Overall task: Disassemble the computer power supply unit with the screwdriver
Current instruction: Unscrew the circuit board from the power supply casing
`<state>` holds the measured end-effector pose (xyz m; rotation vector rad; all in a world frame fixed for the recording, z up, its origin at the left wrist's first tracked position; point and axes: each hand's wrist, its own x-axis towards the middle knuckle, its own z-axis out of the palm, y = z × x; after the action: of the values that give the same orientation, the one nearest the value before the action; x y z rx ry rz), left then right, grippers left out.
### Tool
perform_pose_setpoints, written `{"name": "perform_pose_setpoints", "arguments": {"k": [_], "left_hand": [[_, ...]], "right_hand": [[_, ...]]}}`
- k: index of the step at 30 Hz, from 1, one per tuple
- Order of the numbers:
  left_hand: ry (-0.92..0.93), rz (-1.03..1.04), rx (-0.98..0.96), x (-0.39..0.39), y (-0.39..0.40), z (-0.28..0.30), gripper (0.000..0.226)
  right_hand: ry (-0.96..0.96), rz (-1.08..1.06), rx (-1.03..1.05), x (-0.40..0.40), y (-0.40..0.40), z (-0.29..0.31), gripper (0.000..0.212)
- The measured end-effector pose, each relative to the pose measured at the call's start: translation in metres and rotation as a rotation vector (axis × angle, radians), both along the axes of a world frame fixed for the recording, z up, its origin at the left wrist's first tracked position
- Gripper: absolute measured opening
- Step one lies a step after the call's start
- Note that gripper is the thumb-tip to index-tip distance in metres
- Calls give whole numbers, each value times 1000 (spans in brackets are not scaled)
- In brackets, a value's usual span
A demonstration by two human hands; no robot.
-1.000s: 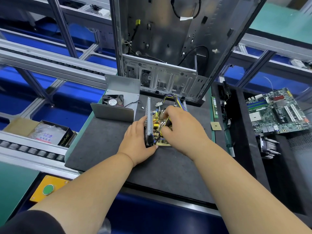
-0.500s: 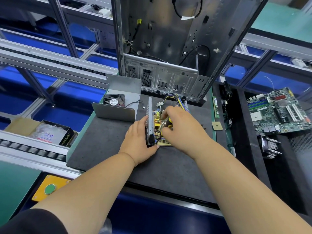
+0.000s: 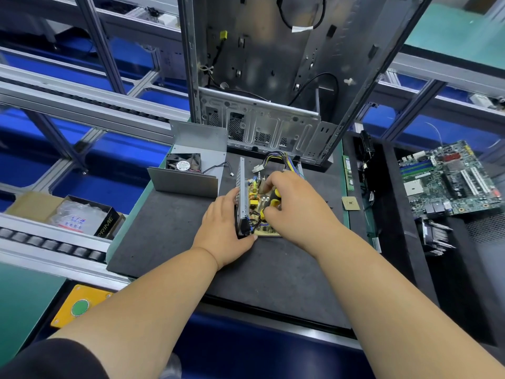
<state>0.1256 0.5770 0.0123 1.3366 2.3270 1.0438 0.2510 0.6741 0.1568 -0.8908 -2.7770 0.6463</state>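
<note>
The opened power supply unit (image 3: 241, 192) lies on the dark mat (image 3: 169, 236), its circuit board with yellow parts exposed and a bundle of coloured wires (image 3: 278, 157) at its far end. My left hand (image 3: 222, 228) grips the unit's perforated metal side wall at its near corner. My right hand (image 3: 289, 206) holds a yellow and black screwdriver (image 3: 270, 202) over the board, and its tip is hidden among the components. The unit's removed grey cover with its fan (image 3: 184, 162) stands on the mat to the left.
An upright stripped computer case (image 3: 259, 127) stands behind the unit. A motherboard (image 3: 448, 179), a heatsink (image 3: 434, 236) and a loose processor chip (image 3: 351, 203) lie to the right. A cardboard box with a bag (image 3: 73, 217) sits on the left roller rail. A green button (image 3: 79, 307) is near the front.
Both hands stay on the unit. My right hand has shifted slightly on the screwdriver handle; nothing else has visibly moved.
</note>
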Motion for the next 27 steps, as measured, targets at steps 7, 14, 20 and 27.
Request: {"name": "perform_pose_setpoints", "arguments": {"k": [7, 14, 20, 27], "left_hand": [[3, -5, -9, 0, 0, 1, 103], [-7, -5, 4, 0, -1, 2, 101], [-8, -3, 1, 0, 0, 3, 102], [-1, -5, 0, 0, 0, 2, 103]], "right_hand": [[-69, -22, 204, 1, 2, -1, 33], [-23, -28, 85, -2, 0, -2, 18], [21, -3, 4, -1, 1, -2, 25], [-77, -49, 200, 2, 2, -4, 34]]}}
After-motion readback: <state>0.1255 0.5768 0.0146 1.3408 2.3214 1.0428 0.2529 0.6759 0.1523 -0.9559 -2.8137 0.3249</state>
